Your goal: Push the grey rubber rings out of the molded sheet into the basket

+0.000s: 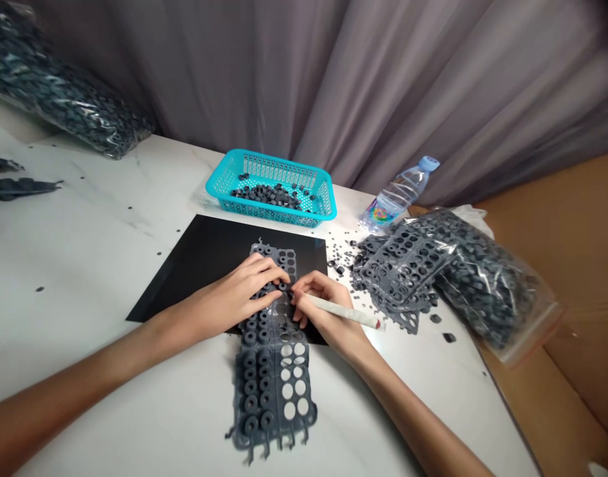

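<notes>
A long dark grey rubber sheet (275, 371) lies partly on a black mat (199, 265) and partly on the white table. Ring-shaped rubber pieces fill its left columns, while the right columns show open round holes. My left hand (249, 285) rests over the sheet's upper part, its fingertips closed at a ring piece beside the holes. In my right hand (326, 308) is a white pen-like tool (341, 311) with a red end, held like a pencil. Its tip is hidden by my fingers near the sheet's right edge, close to the left fingertips.
A turquoise basket (271, 213) holding small black pieces stands behind the mat. To the right are a plastic bottle (398, 195), a pile of perforated sheets (401, 262) and a filled clear bag (487, 291). Another filled bag (60, 93) lies back left.
</notes>
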`<state>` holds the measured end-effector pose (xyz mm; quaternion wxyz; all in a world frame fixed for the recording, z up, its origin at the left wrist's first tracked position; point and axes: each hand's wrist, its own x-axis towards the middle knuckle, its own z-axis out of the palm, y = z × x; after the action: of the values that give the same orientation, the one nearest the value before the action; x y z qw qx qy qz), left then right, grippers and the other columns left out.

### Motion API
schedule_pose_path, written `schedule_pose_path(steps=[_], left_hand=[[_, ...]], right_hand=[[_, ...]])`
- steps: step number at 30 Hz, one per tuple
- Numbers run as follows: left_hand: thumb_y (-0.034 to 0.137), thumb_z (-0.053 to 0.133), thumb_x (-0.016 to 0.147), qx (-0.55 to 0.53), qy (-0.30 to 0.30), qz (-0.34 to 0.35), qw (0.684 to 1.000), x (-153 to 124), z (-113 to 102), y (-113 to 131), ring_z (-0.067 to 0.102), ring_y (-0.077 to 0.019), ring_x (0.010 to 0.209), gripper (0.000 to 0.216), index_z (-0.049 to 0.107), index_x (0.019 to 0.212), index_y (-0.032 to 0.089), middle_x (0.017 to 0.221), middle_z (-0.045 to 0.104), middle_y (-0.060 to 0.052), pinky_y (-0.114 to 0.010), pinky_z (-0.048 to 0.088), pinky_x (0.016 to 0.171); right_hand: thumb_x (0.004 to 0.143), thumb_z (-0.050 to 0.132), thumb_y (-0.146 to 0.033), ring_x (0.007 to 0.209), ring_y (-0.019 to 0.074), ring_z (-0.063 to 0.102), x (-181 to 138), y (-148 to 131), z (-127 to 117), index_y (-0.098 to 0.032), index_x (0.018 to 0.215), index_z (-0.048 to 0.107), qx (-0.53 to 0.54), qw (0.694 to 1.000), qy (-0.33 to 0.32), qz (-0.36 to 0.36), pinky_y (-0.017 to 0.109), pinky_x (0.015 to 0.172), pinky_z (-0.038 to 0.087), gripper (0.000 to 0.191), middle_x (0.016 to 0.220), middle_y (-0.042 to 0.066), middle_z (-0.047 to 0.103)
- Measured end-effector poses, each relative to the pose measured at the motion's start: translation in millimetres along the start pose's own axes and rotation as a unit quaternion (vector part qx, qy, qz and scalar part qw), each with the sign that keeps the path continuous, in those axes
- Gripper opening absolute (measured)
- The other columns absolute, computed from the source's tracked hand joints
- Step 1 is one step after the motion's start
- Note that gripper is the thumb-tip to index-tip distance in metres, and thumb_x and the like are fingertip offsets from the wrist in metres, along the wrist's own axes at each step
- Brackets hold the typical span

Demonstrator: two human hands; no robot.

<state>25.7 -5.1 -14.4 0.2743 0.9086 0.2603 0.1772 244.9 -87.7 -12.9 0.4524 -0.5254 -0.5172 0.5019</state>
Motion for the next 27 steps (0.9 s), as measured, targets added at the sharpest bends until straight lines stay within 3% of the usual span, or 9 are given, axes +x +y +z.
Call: schedule_pose_path(steps=[18, 27], left_hand=[[0.032, 0.057, 0.108, -0.014, 0.018, -0.001, 1.0, 3.0, -0.3, 1.0, 0.056, -0.0254, 0.128, 0.018, 0.068, 0.121, 0.027, 0.123, 0.067, -0.004, -0.045, 0.038, 0.121], [0.031, 0.058, 0.107, -0.024, 0.017, 0.004, 1.0, 3.2, -0.8, 0.4, 0.056, -0.0248, 0.125, 0.017, 0.069, 0.118, 0.025, 0.12, 0.068, -0.004, -0.043, 0.041, 0.117]], right_hand=[[0.093, 0.068, -0.028, 0.056, 0.0142, 0.065, 3.5, 7.9, -1.7, -0.02, 0.092, 0.065, -0.015, 1.0, 0.0, -0.01, 0.025, 0.054, 0.053, 0.008, 0.07, -0.001, 0.068], [0.095, 0.067, -0.028, 0.054, 0.0146, 0.065, 4.0, 10.9, -1.8, -0.02, 0.092, 0.065, -0.043, 0.999, 0.0, -0.015, 0.025, 0.054, 0.052, 0.009, 0.067, -0.002, 0.068]])
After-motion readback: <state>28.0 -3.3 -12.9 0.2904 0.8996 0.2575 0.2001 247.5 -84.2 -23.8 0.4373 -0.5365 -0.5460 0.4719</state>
